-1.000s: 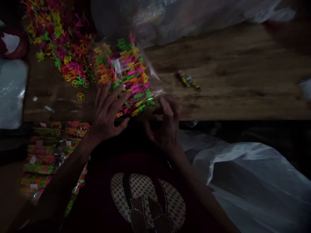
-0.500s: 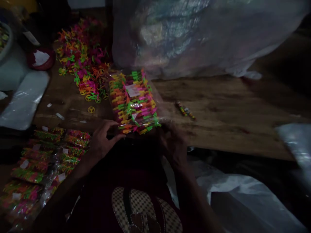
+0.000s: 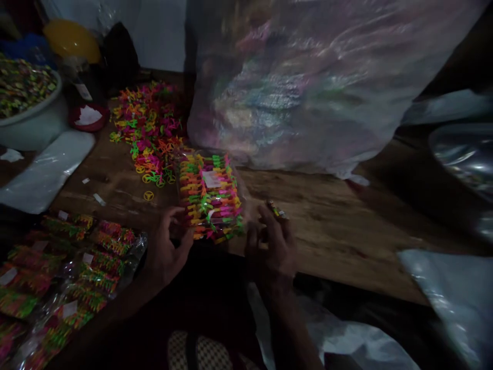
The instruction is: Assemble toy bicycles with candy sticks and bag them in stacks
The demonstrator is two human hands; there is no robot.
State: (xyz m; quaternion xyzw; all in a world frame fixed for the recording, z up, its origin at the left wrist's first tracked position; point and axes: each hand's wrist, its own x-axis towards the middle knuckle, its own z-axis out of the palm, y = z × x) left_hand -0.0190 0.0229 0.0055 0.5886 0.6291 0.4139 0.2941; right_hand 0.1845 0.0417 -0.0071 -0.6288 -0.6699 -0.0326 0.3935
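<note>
A clear plastic bag (image 3: 215,205) packed with rows of small neon plastic toys lies at the table's front edge, a white paper slip inside it. My left hand (image 3: 169,252) is at its lower left corner, thumb and fingers on either side of the edge. To the right of the bag, my right hand (image 3: 272,252) has its fingers apart and slightly bent, nothing visible in them. Just beyond its fingertips lies a small yellow-green striped strip (image 3: 274,208), partly covered by the hand.
Loose neon toys (image 3: 154,128) are heaped behind the bag. Several filled bags (image 3: 88,259) lie at lower left. A large full plastic sack (image 3: 300,97) stands at the back. Flat clear bags (image 3: 50,169), a red dish (image 3: 103,117) and a white tub (image 3: 42,121) are left.
The view has shifted, so the table sits lower in the picture. My right hand has come off the bag's lower right corner and its fingers have spread. My left hand stays by the left corner.
</note>
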